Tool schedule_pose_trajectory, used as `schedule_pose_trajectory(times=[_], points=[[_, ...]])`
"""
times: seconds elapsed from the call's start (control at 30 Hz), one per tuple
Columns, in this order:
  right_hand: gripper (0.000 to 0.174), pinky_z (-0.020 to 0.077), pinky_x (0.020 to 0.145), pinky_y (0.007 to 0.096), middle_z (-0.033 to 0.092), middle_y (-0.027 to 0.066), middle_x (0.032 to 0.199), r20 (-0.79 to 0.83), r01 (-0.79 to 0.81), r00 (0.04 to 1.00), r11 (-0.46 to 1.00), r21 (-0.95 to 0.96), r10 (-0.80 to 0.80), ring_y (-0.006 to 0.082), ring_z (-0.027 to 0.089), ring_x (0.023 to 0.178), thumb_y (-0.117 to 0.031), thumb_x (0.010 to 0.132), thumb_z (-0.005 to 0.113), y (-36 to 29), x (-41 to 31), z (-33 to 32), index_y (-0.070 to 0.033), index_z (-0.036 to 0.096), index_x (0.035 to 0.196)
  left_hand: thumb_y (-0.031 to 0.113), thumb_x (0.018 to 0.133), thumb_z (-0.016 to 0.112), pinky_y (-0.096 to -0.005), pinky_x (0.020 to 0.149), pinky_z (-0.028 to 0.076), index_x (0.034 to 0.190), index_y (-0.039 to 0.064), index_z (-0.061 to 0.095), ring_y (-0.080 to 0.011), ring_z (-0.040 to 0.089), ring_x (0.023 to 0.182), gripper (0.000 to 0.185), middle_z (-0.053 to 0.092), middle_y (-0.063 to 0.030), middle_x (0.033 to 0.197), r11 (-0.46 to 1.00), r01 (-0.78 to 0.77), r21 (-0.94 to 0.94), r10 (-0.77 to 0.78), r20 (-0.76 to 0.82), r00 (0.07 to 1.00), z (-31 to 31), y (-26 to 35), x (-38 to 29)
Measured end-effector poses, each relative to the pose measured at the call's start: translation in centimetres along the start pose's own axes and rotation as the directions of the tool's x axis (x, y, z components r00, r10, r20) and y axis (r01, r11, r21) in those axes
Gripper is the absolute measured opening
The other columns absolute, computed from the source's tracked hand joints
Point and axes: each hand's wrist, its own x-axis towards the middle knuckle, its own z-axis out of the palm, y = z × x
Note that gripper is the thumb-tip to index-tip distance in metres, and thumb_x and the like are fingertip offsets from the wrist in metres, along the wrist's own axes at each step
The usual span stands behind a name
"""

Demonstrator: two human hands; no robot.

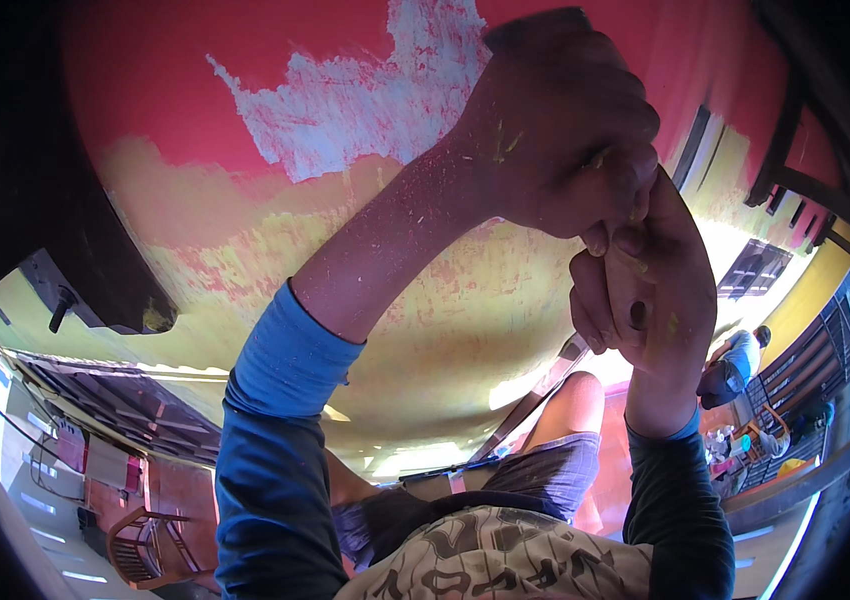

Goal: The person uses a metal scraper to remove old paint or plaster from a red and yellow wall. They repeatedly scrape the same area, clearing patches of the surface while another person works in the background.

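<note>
My left hand (571, 135) is raised in front of a painted wall (410, 300) and is closed around a dark, flat-edged tool (537, 28), perhaps a scraper. Only the tool's end shows above the fist; the fingers hide the rest. Just below it, my right hand (650, 292) has its fingers curled. Its upper fingers meet the underside of my left hand, and whether anything is held there is hidden. Yellow paint marks both hands, and pale specks dot my left forearm. Behind them, the wall's red paint (162, 97) borders a pale bluish patch (350, 105) and a streaky yellow area.
Dark beams (95, 225) frame the left side, with a protruding bolt (61, 309). A wooden chair (155, 547) stands at lower left. On the right, another person (732, 367) is by a dark railing (815, 360), near assorted items on the floor.
</note>
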Motion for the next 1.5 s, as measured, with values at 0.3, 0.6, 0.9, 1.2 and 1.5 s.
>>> schedule_pose_trajectory(times=[0.3,0.6,0.9,1.2,1.5], points=[[0.018,0.0364,0.035,0.0301,0.054,0.0082,0.092,-0.154,-0.065,0.986,0.997,0.030,0.068,0.0159,0.039,0.040,0.001,0.089,0.047,0.7,-0.5,1.0,-0.009,0.047,0.103,0.032,0.068,0.061,-0.0425,0.069,0.044,0.061,0.015,0.055,-0.0277,0.058,0.065,0.019,0.054,-0.0024,0.061,0.997,-0.014,0.077,0.013,0.016,1.000,-0.3,0.4,0.5],[0.029,0.0399,0.055,0.0233,0.053,0.0058,0.098,-0.024,-0.036,0.999,0.993,-0.113,0.034,0.0079,0.050,0.060,0.006,0.096,0.038,5.3,-5.4,-2.5,-0.007,0.044,0.121,0.029,0.076,0.065,-0.0454,0.076,0.048,0.075,0.008,0.060,-0.0328,0.060,0.081,0.021,0.059,-0.0094,0.079,0.995,0.095,0.043,-0.096,0.017,0.995,2.1,4.1,-3.0],[0.049,0.0486,0.067,0.0269,0.055,0.0151,0.105,-0.264,-0.180,0.936,0.960,0.217,0.235,0.0153,0.059,0.073,-0.004,0.102,0.050,20.1,-22.6,-2.7,-0.018,0.023,0.140,0.030,0.102,0.055,-0.0381,0.078,0.046,0.112,0.000,0.057,-0.0213,0.053,0.096,0.032,0.057,-0.0141,0.101,0.203,0.840,-0.503,-0.979,-0.077,0.191,9.7,27.1,-15.3],[0.042,0.0539,0.083,0.0301,0.055,0.0177,0.126,0.295,-0.392,0.822,0.860,-0.328,0.487,0.0166,0.063,0.093,0.000,0.104,0.049,23.9,-27.1,-4.9,-0.004,0.026,0.139,0.043,0.113,0.033,-0.0318,0.088,0.053,0.124,0.001,0.065,-0.0110,0.063,0.078,0.054,0.070,-0.0079,0.094,-0.664,0.595,-0.453,-0.737,0.532,-0.417,11.4,37.7,-22.5],[0.033,0.0478,0.109,0.0529,0.061,0.0127,0.135,0.136,0.220,0.973,0.575,-0.788,-0.186,0.0364,0.059,0.127,-0.007,0.083,0.077,18.3,-18.7,-10.1,-0.011,0.070,0.115,0.051,0.111,0.037,-0.0284,0.054,0.050,0.094,0.005,0.054,-0.0147,0.057,0.055,0.052,0.058,-0.0078,0.067,-0.524,0.608,-0.597,-0.842,0.254,-0.476,10.9,34.9,-16.3]])
